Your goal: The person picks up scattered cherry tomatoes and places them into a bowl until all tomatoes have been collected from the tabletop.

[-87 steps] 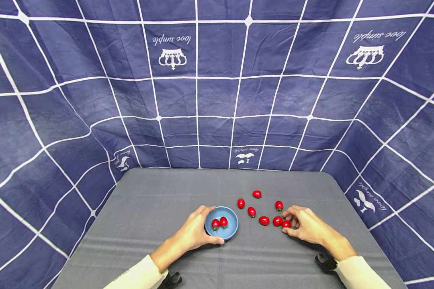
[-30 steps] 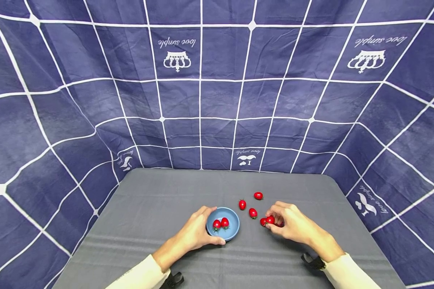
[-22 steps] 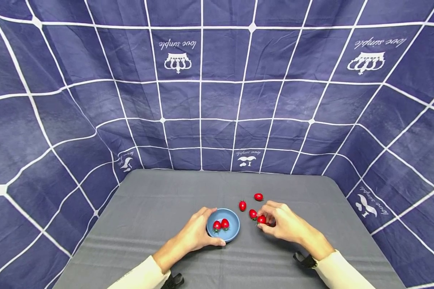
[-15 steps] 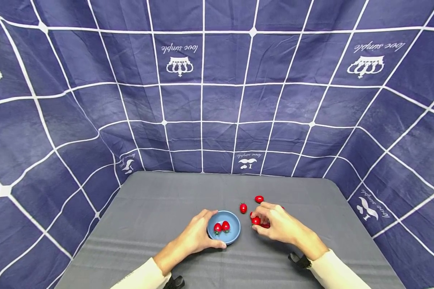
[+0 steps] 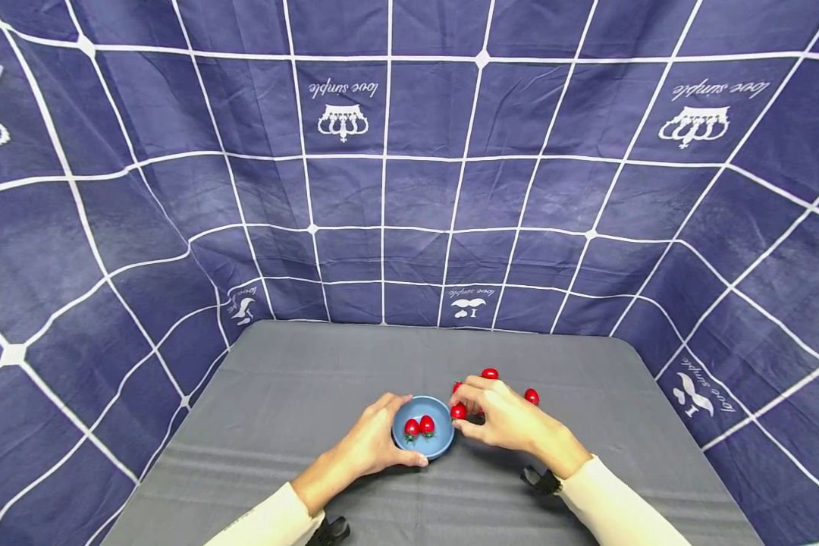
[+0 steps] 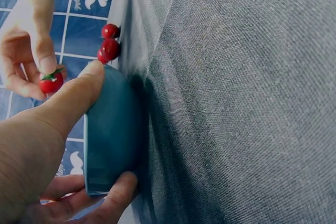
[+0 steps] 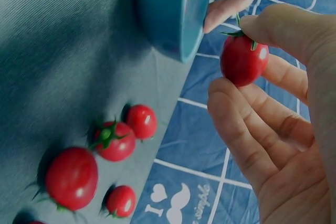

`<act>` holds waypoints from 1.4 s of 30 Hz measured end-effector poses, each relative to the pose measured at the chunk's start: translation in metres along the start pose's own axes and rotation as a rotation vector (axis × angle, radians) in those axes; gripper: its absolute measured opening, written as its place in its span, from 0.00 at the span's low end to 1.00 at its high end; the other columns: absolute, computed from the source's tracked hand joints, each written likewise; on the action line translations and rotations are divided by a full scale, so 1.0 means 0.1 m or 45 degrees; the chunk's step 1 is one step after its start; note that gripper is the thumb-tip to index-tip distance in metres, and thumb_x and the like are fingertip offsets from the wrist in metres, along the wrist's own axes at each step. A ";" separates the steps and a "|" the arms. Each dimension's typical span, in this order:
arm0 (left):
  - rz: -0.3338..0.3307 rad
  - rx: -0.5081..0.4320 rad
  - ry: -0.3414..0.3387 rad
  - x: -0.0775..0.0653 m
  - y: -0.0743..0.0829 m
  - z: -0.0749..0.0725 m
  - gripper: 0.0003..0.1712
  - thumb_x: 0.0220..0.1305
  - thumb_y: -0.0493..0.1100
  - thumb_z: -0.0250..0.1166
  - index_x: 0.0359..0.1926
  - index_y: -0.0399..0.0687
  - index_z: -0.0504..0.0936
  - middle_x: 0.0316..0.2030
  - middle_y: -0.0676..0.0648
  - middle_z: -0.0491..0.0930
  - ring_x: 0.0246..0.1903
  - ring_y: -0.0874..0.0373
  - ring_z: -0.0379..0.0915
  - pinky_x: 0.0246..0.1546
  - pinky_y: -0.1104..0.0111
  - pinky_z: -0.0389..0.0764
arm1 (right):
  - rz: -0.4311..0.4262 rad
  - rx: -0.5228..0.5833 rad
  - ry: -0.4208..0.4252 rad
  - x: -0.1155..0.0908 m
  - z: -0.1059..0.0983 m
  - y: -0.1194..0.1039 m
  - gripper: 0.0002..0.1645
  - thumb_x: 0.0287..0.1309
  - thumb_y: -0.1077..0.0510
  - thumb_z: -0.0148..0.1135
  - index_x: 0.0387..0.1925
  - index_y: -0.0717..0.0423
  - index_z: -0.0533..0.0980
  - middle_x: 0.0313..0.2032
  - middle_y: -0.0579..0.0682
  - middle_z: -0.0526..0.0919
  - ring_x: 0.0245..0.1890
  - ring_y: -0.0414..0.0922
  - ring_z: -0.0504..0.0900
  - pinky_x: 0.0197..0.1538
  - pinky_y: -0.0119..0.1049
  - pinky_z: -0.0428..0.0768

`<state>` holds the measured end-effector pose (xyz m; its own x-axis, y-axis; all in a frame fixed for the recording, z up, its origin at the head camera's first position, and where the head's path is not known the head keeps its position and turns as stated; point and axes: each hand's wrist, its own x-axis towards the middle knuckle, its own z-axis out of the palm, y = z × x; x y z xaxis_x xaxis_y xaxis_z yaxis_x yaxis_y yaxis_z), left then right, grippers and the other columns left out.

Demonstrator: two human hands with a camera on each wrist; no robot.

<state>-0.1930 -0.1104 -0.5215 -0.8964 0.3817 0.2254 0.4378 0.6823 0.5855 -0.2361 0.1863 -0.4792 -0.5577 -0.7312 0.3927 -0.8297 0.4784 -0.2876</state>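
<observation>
My left hand grips the small blue bowl, thumb on the near side of the rim and fingers on the far side. Inside the bowl lie two red cherry tomatoes. Just right of the rim, my right hand pinches another cherry tomato between thumb and fingertips. In the right wrist view this tomato hangs clear of the cloth, green stem toward the thumb. The left wrist view shows the bowl's outer wall and the held tomato beyond my left thumb.
Several loose cherry tomatoes lie on the grey cloth-covered table right of the bowl, such as a far one and one at the right; my right hand partly hides others. A blue checked curtain encloses the back and sides.
My right hand has picked up a cherry tomato from the cluster at the right and carried it left to beside the bowl. My left hand keeps its grip on the bowl.
</observation>
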 end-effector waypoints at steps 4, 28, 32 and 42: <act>0.010 -0.003 0.002 0.01 0.00 0.00 0.65 0.42 0.58 1.00 0.75 0.30 0.81 0.62 0.40 0.88 0.60 0.43 0.90 0.67 0.52 0.90 | 0.002 0.030 -0.034 0.06 0.01 -0.03 0.14 0.66 0.57 0.86 0.50 0.50 0.90 0.43 0.41 0.88 0.37 0.42 0.91 0.45 0.30 0.91; -0.015 -0.014 -0.031 -0.02 0.00 0.01 0.66 0.43 0.60 0.99 0.76 0.32 0.80 0.62 0.41 0.87 0.60 0.45 0.89 0.67 0.53 0.90 | -0.004 -0.109 -0.071 0.18 0.10 -0.16 0.16 0.66 0.51 0.85 0.54 0.45 0.91 0.47 0.39 0.91 0.40 0.40 0.92 0.46 0.32 0.90; -0.010 -0.012 -0.028 -0.02 -0.01 0.00 0.66 0.43 0.60 0.99 0.76 0.31 0.80 0.62 0.40 0.87 0.59 0.45 0.88 0.66 0.53 0.90 | -0.003 -0.124 -0.077 0.17 0.09 -0.17 0.22 0.63 0.51 0.85 0.58 0.46 0.90 0.53 0.41 0.93 0.48 0.42 0.94 0.49 0.38 0.92; -0.015 -0.007 -0.028 -0.01 -0.01 -0.01 0.66 0.43 0.61 0.99 0.77 0.32 0.80 0.62 0.41 0.87 0.59 0.45 0.88 0.66 0.53 0.90 | 0.003 -0.186 -0.068 0.19 0.07 -0.17 0.26 0.60 0.49 0.86 0.60 0.44 0.91 0.58 0.38 0.91 0.57 0.41 0.92 0.56 0.42 0.94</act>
<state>-0.1930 -0.1118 -0.5217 -0.8998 0.3873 0.2009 0.4264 0.6834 0.5926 -0.2325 0.1612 -0.4731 -0.5606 -0.7531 0.3442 -0.8252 0.5428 -0.1564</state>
